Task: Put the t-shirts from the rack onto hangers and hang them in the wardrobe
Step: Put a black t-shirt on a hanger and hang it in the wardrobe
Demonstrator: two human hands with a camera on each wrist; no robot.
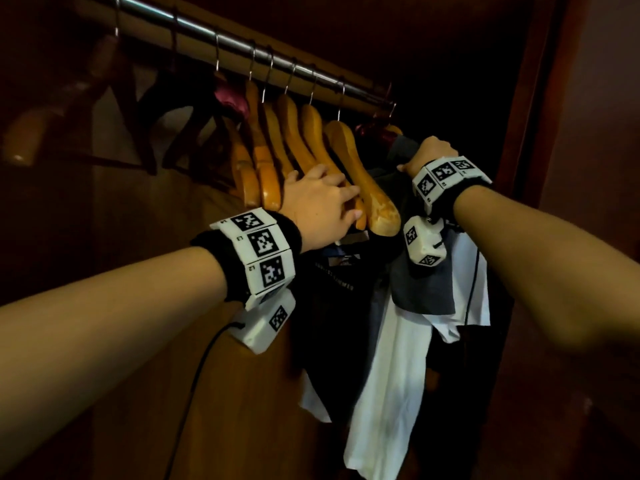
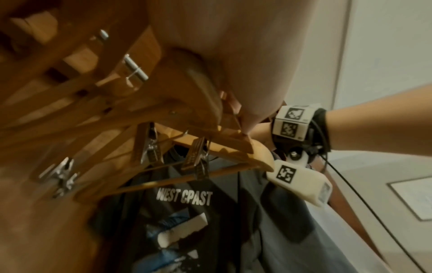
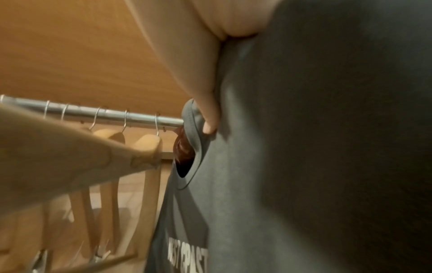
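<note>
Both forearms reach into the wardrobe (image 1: 561,98), whose dark interior hides much. Left hand (image 1: 320,202) lies with loosely spread fingers on the wooden hangers (image 1: 294,140) hanging from the rail (image 1: 221,34). Right hand (image 1: 427,155) grips the shoulder of a grey t-shirt (image 1: 424,289) by the rail's right end; its hanger is mostly covered. Dark and white shirts (image 1: 388,393) hang beneath, partly overlapped.

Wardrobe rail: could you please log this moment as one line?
left hand: on bare hangers | right hand: grips grey t-shirt | rail: hangers hooked
</note>
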